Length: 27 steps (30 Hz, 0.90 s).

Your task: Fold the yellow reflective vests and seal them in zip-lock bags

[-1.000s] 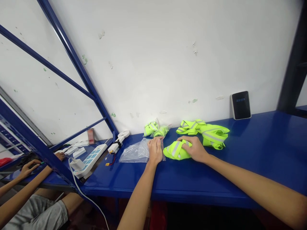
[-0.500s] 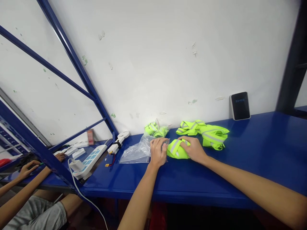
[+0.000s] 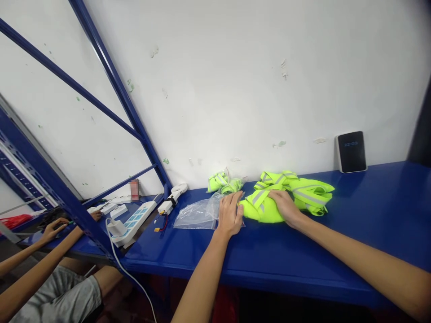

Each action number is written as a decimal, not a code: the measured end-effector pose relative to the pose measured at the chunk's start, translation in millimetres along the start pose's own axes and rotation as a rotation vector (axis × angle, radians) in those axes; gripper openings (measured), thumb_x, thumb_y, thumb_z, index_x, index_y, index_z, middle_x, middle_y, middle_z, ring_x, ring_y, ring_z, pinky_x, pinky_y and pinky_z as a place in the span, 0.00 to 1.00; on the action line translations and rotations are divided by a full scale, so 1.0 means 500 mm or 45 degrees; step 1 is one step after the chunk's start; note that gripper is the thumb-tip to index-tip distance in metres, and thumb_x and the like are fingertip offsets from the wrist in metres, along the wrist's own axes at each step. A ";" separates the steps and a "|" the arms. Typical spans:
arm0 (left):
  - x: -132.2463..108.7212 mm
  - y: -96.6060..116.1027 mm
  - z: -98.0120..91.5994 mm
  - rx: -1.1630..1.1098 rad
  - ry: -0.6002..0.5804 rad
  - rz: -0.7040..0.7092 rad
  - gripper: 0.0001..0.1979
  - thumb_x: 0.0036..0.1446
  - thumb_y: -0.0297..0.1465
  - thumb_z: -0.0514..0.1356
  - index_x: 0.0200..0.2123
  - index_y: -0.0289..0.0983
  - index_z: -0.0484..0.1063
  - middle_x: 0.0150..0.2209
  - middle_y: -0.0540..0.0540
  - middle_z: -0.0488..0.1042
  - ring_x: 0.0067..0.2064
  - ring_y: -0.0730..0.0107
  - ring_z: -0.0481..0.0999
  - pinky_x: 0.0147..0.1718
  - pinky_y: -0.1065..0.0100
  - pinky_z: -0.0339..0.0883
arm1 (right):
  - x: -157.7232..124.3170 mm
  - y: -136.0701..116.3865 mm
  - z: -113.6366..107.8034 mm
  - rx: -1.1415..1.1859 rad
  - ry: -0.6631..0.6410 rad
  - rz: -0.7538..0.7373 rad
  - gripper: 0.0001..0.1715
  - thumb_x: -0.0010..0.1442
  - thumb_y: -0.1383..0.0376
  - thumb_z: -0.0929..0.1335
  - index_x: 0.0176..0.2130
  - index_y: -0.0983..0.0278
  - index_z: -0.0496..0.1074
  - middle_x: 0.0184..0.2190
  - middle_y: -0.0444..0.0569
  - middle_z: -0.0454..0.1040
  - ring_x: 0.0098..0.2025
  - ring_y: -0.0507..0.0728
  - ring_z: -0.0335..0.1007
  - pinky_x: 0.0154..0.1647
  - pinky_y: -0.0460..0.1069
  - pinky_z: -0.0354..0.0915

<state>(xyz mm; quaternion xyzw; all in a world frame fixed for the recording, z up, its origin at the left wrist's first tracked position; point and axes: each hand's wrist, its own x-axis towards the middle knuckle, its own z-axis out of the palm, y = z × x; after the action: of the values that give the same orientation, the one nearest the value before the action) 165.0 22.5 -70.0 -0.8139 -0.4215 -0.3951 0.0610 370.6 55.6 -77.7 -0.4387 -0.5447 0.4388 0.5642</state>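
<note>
My left hand is closed on the mouth end of a clear plastic bag, which lies nearly flat on the blue table. Beside it, my right hand grips a bundled neon-yellow reflective vest with grey stripes. The near end of this bundle meets the bag's mouth at my left fingers; whether any of it is inside, I cannot tell. Behind my right hand lies more loose yellow reflective material. Against the wall sits another yellow bundle in clear plastic.
A power strip with a plugged-in white charger lies left, near a blue rack post. A small white fan and a wired battery pack are nearby. A clock stands right. Another person's hands are at far left.
The held vest looks looser and wider, with my right hand now on its far side, close to the other yellow material. My left hand stays at the bag. The camera view has shifted slightly.
</note>
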 end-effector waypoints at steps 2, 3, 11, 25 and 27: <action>-0.001 0.008 0.001 -0.050 0.062 0.019 0.22 0.66 0.37 0.41 0.56 0.38 0.64 0.53 0.42 0.70 0.55 0.60 0.66 0.55 0.56 0.56 | -0.006 -0.005 0.005 -0.016 -0.059 -0.018 0.18 0.52 0.56 0.65 0.25 0.65 0.77 0.28 0.48 0.78 0.35 0.61 0.72 0.33 0.49 0.64; -0.001 0.013 0.002 -0.075 0.101 0.029 0.22 0.65 0.37 0.41 0.55 0.38 0.65 0.52 0.42 0.70 0.55 0.60 0.66 0.55 0.56 0.56 | -0.008 -0.007 0.007 -0.041 -0.078 -0.050 0.18 0.52 0.56 0.64 0.27 0.66 0.78 0.30 0.49 0.79 0.37 0.62 0.72 0.35 0.50 0.65; 0.006 0.039 0.013 -0.045 0.146 0.015 0.21 0.65 0.36 0.42 0.56 0.39 0.63 0.55 0.41 0.67 0.58 0.58 0.64 0.60 0.51 0.51 | -0.017 -0.010 0.015 -0.318 0.034 -0.276 0.22 0.56 0.57 0.63 0.40 0.65 0.80 0.41 0.51 0.80 0.47 0.65 0.72 0.48 0.54 0.65; 0.005 0.001 -0.007 0.342 -0.157 0.063 0.39 0.56 0.28 0.56 0.68 0.41 0.42 0.69 0.39 0.43 0.69 0.54 0.46 0.63 0.47 0.47 | 0.004 -0.013 -0.007 -0.239 0.198 -0.237 0.24 0.56 0.56 0.63 0.44 0.67 0.78 0.46 0.53 0.78 0.51 0.67 0.70 0.55 0.57 0.61; 0.006 -0.003 -0.009 0.379 -0.133 0.032 0.38 0.57 0.29 0.57 0.67 0.43 0.43 0.68 0.38 0.46 0.69 0.54 0.47 0.63 0.45 0.45 | 0.001 -0.017 -0.005 -0.210 0.136 -0.253 0.24 0.56 0.56 0.64 0.44 0.66 0.78 0.48 0.53 0.77 0.51 0.66 0.70 0.55 0.57 0.61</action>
<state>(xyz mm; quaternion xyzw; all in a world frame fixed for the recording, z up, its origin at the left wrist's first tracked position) 162.2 23.3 -65.0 -0.8206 -0.4678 -0.2844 0.1639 373.3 54.3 -69.6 -0.4502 -0.5888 0.3107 0.5951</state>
